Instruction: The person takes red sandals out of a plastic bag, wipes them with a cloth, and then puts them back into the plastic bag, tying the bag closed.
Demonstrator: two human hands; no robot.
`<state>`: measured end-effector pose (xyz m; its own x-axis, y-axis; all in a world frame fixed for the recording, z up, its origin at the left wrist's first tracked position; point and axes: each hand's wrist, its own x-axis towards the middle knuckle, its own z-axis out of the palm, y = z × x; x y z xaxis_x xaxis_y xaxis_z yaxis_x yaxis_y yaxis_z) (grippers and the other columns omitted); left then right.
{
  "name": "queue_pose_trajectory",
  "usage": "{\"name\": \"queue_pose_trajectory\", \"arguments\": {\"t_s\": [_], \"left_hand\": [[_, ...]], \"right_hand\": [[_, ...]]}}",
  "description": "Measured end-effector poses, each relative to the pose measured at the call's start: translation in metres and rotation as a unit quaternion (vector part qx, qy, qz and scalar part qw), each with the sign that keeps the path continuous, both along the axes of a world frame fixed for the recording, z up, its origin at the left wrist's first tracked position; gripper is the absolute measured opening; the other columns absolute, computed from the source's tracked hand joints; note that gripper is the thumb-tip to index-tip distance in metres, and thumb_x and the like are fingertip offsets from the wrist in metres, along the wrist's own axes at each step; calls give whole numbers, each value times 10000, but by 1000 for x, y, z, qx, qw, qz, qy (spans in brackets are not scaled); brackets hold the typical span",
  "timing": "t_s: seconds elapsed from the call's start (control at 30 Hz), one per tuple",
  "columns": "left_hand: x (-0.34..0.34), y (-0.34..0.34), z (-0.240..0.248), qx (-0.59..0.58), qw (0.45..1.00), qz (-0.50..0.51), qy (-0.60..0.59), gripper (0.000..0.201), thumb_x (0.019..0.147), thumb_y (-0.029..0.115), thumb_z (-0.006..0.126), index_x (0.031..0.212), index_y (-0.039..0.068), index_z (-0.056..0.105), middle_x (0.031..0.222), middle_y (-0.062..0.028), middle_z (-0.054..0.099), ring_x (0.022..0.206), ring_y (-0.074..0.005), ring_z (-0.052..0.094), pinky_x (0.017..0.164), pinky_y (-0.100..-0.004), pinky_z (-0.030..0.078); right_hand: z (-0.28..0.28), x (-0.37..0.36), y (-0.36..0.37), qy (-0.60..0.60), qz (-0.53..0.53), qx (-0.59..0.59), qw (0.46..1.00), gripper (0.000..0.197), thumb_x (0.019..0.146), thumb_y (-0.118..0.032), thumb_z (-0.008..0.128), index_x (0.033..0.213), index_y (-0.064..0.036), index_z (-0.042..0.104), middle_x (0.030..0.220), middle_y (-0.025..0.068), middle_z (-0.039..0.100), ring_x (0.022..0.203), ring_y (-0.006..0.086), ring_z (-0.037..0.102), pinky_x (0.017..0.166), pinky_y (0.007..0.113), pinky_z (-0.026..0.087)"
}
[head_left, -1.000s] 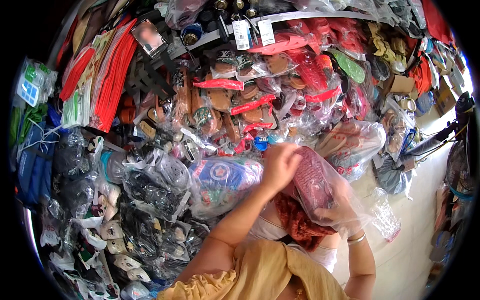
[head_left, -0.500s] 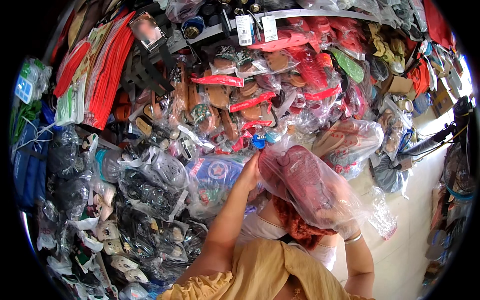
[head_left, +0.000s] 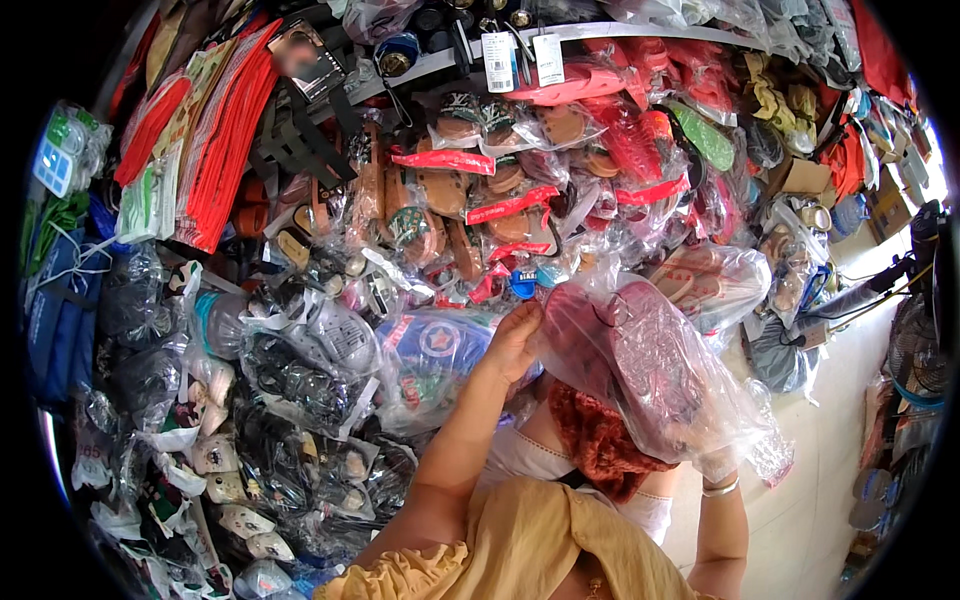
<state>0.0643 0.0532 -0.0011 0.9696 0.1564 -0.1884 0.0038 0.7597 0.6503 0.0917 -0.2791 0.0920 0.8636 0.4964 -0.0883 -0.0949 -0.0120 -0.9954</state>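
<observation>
I count 2 hands on 1 clear bag [head_left: 601, 272], held above 1 red-brown cloth [head_left: 605, 452]; from here, 2 dark-pink shoes [head_left: 668, 335] seem to be inside it. The left hand [head_left: 515, 342] has its grip pinching the bag's left edge. The right hand [head_left: 708, 455] blurs behind plastic, so I cannot tell its grip. Beyond, 2 white tags [head_left: 499, 63] hang.

The top [head_left: 520, 535] is yellow, the bangle [head_left: 721, 488] silver.

Red packets [head_left: 235, 125], upper left; cord-tied blue bundle [head_left: 60, 340], far left; two white tags [head_left: 499, 62], top centre.
</observation>
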Motion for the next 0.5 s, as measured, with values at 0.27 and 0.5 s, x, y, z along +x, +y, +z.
{"name": "queue_pose_trajectory", "arguments": {"t_s": [0.27,0.5], "left_hand": [[19,10,4,-46,991,112,55,162,999,150,489,1048,38,597,951,-124,669,841,-167,657,688,-317,558],[-49,140,-57,-84,941,328,-15,201,926,119,499,1087,20,566,912,-81,620,747,-203,611,599,-285,518]], "right_hand": [[-14,24,-44,-23,121,-15,992,1148,517,-215,939,1436,8,288,1341,147,493,1264,250,463,1014,384,440],[1,-1,-129,86,-21,-25,996,1141,470,-310,964,1380,14,357,1192,143,580,1104,224,576,957,332,450]]}}
